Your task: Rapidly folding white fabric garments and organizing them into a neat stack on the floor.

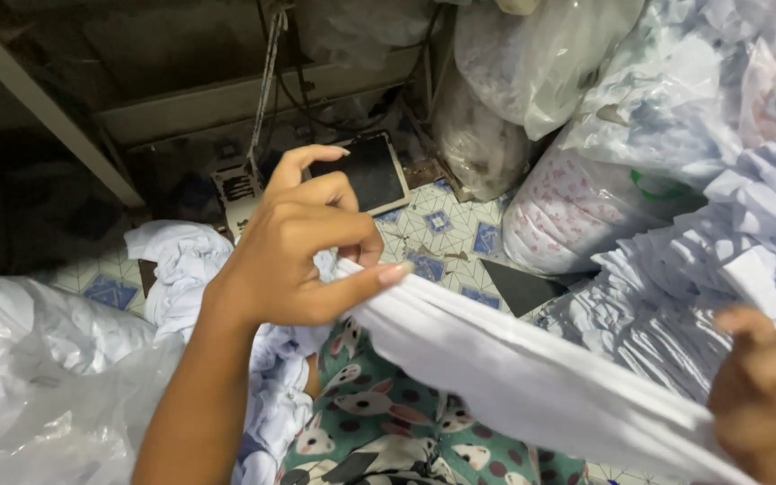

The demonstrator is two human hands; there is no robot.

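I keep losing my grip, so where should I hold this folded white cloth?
Pinch the folded white cloth at its two narrow ends, from above, as the left hand and right hand do; it is a long stretched band, so its middle would likely sag.

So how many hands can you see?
2. The left hand pinches one end of the folded white cloth mid-picture. The right hand grips the other end at the bottom right, partly cut off.

folded cloth [532,377]: plain white | garment on the lap [379,422]: green with white animal figures and dark red dots | floor [442,229]: pale tiles with blue diamond motifs | pedal [365,171]: black | bag [568,211]: clear plastic over white fabric with small pink print | crumpled cloth [181,269]: white
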